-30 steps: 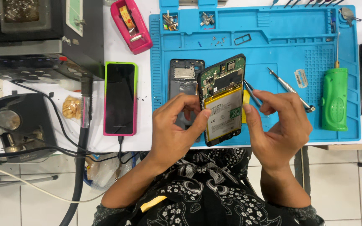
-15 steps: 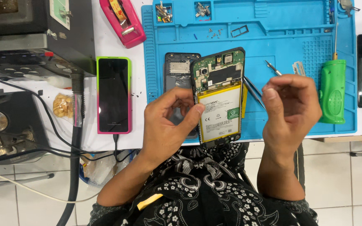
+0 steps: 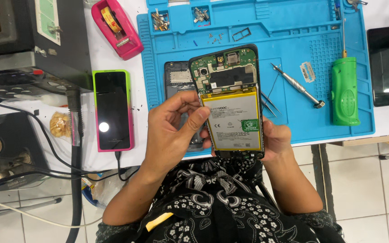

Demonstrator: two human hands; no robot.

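Note:
I hold an opened smartphone upright over the near edge of the blue work mat. Its green circuit board and a white, yellow-edged battery are exposed. My left hand grips the phone's left side, with the thumb tip pressed on the battery's left edge. From below and behind, my right hand cups the lower right corner. A dark grey phone back part lies on the mat just left of the phone. Tweezers rest on the mat, partly hidden behind the phone's right edge.
The mat also holds a metal screwdriver, a razor blade, a green handled tool and trays of small screws. A phone in a pink and green case and a pink tape dispenser lie left; a black phone lies right.
My right hand let go of the tweezers, which now lie on the mat, and moved under the phone's lower right corner. The left thumb shifted onto the battery edge.

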